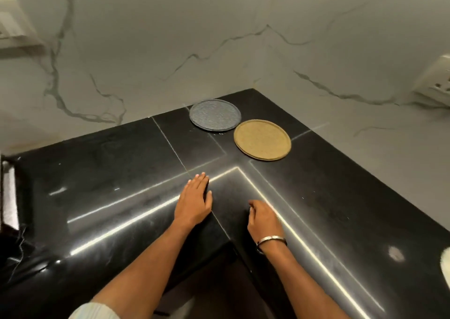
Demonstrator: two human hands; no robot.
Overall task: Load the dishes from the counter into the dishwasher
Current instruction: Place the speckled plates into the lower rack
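Two flat round plates lie on the black L-shaped counter [121, 172] near its back corner: a grey speckled plate [215, 115] and, just right and nearer, a tan plate [262, 139]. They sit side by side, almost touching. My left hand [195, 200] rests flat on the counter, fingers together and stretched toward the plates, holding nothing. My right hand [264, 217], with a metal bangle on its wrist, lies on the counter with fingers curled under and nothing in it. Both hands are well short of the plates. The dishwasher is out of view.
A white marble wall [170, 51] rises behind the counter. A wall socket [435, 82] sits at the right, a switch plate [12, 19] at the upper left. Something dark and glossy lies at the left edge [14, 221]. A white object peeks in at the right edge [446, 265].
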